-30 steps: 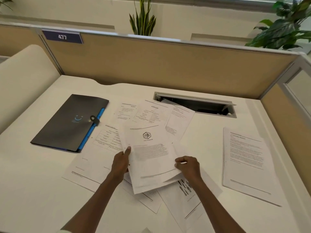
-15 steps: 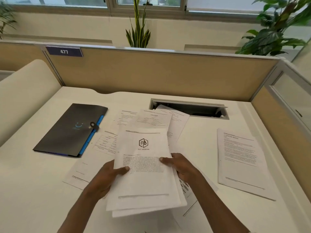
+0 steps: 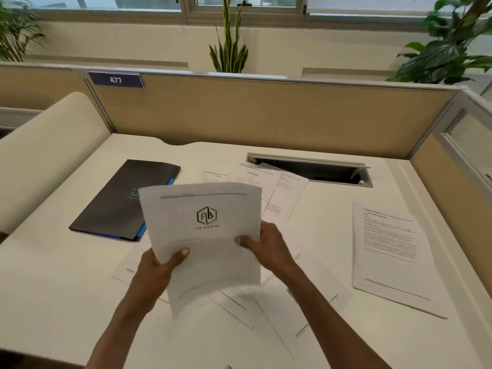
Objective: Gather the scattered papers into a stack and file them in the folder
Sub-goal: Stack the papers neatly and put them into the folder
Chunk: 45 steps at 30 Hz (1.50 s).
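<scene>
A thin stack of white papers with a hexagon logo on its top sheet is lifted off the desk, tilted up toward me. My left hand grips its lower left edge and my right hand grips its right edge. Loose sheets lie spread on the desk under my hands, and more sheets lie behind the stack. A separate printed sheet rests at the right. The black folder with a blue edge lies shut at the left, partly hidden by the held stack.
A white desk is fenced by tan partition panels at the back and right. An open cable slot is sunk into the desk at the back. A cream curved panel rises at the left.
Both hands picked the logo sheets off the desk and raised them, tilting the stack upright. The view tilted up, showing more of the window and plants.
</scene>
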Available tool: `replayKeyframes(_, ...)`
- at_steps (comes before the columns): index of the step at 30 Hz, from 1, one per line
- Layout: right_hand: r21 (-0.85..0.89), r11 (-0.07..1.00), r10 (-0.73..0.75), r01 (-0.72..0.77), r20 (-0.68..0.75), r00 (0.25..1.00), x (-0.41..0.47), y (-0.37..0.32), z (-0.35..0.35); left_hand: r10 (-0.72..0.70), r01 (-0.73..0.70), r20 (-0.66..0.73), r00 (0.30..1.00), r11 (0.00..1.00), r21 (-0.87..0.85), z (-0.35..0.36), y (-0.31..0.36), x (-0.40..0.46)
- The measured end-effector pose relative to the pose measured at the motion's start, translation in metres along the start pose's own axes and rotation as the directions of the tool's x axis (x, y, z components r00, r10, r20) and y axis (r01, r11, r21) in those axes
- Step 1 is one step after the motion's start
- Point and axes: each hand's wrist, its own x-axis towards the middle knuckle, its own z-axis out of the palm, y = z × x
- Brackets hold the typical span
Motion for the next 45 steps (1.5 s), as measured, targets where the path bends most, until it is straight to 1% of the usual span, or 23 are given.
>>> replayKeyframes(1, 0.008, 0.998, -0.055, 0.056, -0.039, 0.998, 0.001, -0.008, -0.002, 0.059, -0.059, -0.027, 0.998, 0.998, 0.006, 0.001, 0.009, 0.003)
replayKeyframes(3, 0.025, 0.988, -0.147, 0.151, -0.101, 0.984, 0.004, -0.019, -0.005, 0.179, -0.178, -0.031, 0.983, 0.984, 0.014, 0.003, 0.022, 0.006)
replayKeyframes(5, 0.013, 0.980, -0.193, 0.196, -0.134, 0.972, 0.009, -0.018, -0.006, 0.227, -0.226, -0.044, 0.973, 0.974, 0.018, 0.006, 0.022, 0.009)
replayKeyframes(6, 0.001, 0.983, -0.180, 0.182, -0.143, 0.973, 0.011, -0.013, -0.006, 0.223, -0.221, -0.065, 0.973, 0.975, 0.024, 0.008, 0.015, 0.010)
replayKeyframes(8, -0.038, 0.995, -0.094, 0.091, -0.111, 0.989, 0.016, 0.006, 0.000, 0.167, -0.163, -0.125, 0.978, 0.986, 0.046, 0.015, -0.005, 0.009)
replayKeyframes(10, -0.166, 0.986, -0.025, 0.020, -0.027, 0.999, 0.019, 0.033, 0.008, 0.105, -0.098, -0.148, 0.983, 0.994, 0.059, 0.024, -0.026, 0.010)
replayKeyframes(12, -0.271, 0.963, 0.011, -0.001, 0.038, 0.999, 0.022, 0.056, 0.006, 0.082, -0.065, -0.177, 0.981, 0.993, 0.098, 0.030, -0.035, 0.015)
replayKeyframes(14, -0.354, 0.935, 0.037, -0.025, 0.029, 0.999, 0.026, 0.075, -0.007, 0.087, -0.047, -0.253, 0.964, 0.986, 0.161, 0.032, -0.032, 0.022)
replayKeyframes(15, -0.440, 0.895, 0.078, -0.079, -0.020, 0.997, 0.028, 0.084, -0.016, 0.094, -0.044, -0.283, 0.955, 0.983, 0.177, 0.030, -0.028, 0.026)
replayKeyframes(16, -0.531, 0.828, 0.150, -0.181, -0.101, 0.983, 0.030, 0.091, -0.027, 0.101, -0.046, -0.295, 0.950, 0.981, 0.189, 0.028, -0.025, 0.031)
replayKeyframes(18, -0.626, 0.657, 0.308, -0.421, -0.287, 0.907, 0.030, 0.102, -0.047, 0.117, -0.054, -0.283, 0.952, 0.974, 0.219, 0.021, -0.020, 0.039)
replayKeyframes(19, -0.645, 0.576, 0.364, -0.501, -0.347, 0.865, 0.028, 0.105, -0.055, 0.121, -0.056, -0.273, 0.954, 0.970, 0.236, 0.017, -0.018, 0.044)
replayKeyframes(21, -0.683, 0.460, 0.419, -0.568, -0.397, 0.817, 0.023, 0.111, -0.067, 0.117, -0.048, -0.260, 0.958, 0.965, 0.257, 0.007, -0.018, 0.050)
replayKeyframes(22, -0.701, 0.423, 0.431, -0.575, -0.402, 0.807, 0.020, 0.116, -0.071, 0.107, -0.038, -0.258, 0.960, 0.965, 0.258, 0.003, -0.020, 0.053)
replayKeyframes(24, -0.711, 0.388, 0.453, -0.586, -0.407, 0.793, 0.018, 0.125, -0.077, 0.088, -0.015, -0.270, 0.959, 0.965, 0.262, -0.005, -0.024, 0.056)
replayKeyframes(26, -0.701, 0.393, 0.473, -0.595, -0.401, 0.785, 0.018, 0.129, -0.082, 0.076, 0.009, -0.298, 0.951, 0.962, 0.274, -0.010, -0.028, 0.059)
replayKeyframes(30, -0.672, 0.478, 0.491, -0.566, -0.330, 0.807, 0.021, 0.123, -0.091, 0.069, 0.038, -0.314, 0.947, 0.946, 0.322, -0.016, -0.031, 0.064)
replayKeyframes(33, -0.640, 0.507, 0.463, -0.578, -0.363, 0.809, 0.017, 0.107, -0.101, 0.067, 0.044, -0.288, 0.955, 0.931, 0.362, -0.020, -0.031, 0.068)
replayKeyframes(37, -0.653, 0.547, 0.313, -0.524, -0.421, 0.851, 0.006, 0.061, -0.119, 0.076, 0.038, -0.269, 0.960, 0.918, 0.395, -0.022, -0.028, 0.072)
replayKeyframes(39, -0.664, 0.575, 0.198, -0.477, -0.453, 0.869, -0.001, 0.027, -0.126, 0.074, 0.031, -0.250, 0.965, 0.919, 0.392, -0.020, -0.026, 0.073)
replayKeyframes(41, -0.684, 0.613, 0.075, -0.396, -0.448, 0.891, -0.007, -0.010, -0.129, 0.059, 0.026, -0.212, 0.976, 0.925, 0.378, -0.015, -0.024, 0.074)
replayKeyframes(43, -0.669, 0.683, -0.016, -0.294, -0.416, 0.909, -0.012, -0.045, -0.128, 0.037, 0.025, -0.165, 0.986, 0.933, 0.360, -0.007, -0.021, 0.074)
replayKeyframes(45, -0.575, 0.796, -0.055, -0.191, -0.382, 0.923, -0.017, -0.074, -0.124, 0.013, 0.024, -0.112, 0.994, 0.947, 0.320, 0.000, -0.019, 0.073)
